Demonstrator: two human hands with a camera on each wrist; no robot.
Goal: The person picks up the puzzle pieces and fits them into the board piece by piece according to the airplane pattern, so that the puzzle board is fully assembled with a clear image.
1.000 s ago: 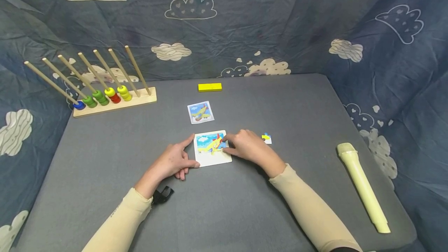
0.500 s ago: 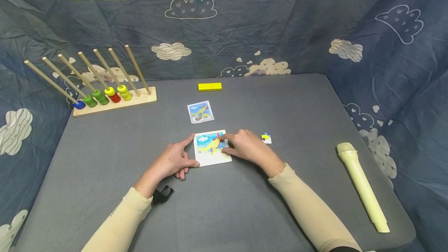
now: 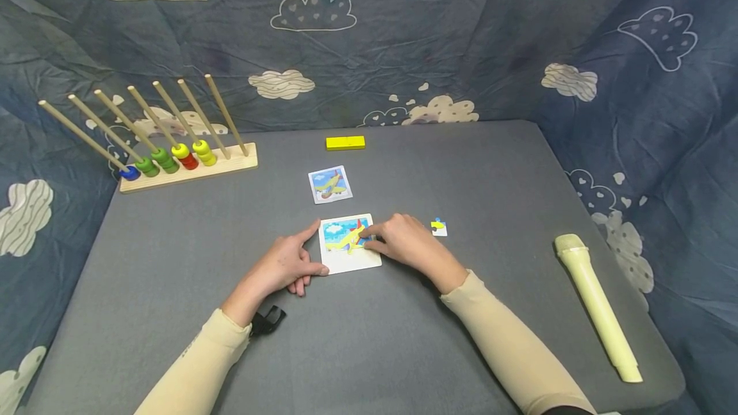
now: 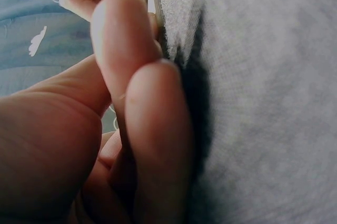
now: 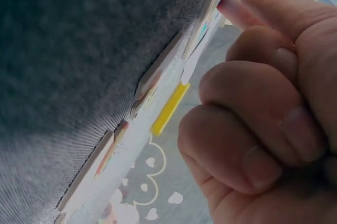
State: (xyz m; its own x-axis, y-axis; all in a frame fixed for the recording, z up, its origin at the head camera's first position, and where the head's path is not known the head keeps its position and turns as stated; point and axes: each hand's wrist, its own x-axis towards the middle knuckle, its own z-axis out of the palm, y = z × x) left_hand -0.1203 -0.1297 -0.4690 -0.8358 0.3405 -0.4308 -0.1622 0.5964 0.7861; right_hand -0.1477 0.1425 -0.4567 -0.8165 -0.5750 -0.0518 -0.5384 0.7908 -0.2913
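In the head view a small jigsaw board [image 3: 352, 262] with a white lower strip lies mid-table, showing a yellow airplane on blue sky. My left hand [image 3: 286, 262] steadies its left side, index finger at the upper corner and thumb at the lower one, the other fingers folded under. At the board's right side my right hand [image 3: 406, 242] pinches a puzzle piece [image 3: 363, 238] between thumb and index finger, mostly hidden by them. A loose puzzle piece [image 3: 439, 228], yellow, blue and white, lies to the right of that hand. Behind the board is an airplane picture card [image 3: 330, 185].
A yellow block [image 3: 345, 143] sits at the table's back. At the back left stands a wooden peg abacus [image 3: 190, 175] with coloured beads. A pale yellow toy microphone [image 3: 599, 309] lies along the right edge. Cloud-print fabric [image 3: 403, 50] hangs around the table [image 3: 346, 351].
The fingertips of my right hand have shifted slightly left over the board. My left hand, the board and the loose piece have stayed put.
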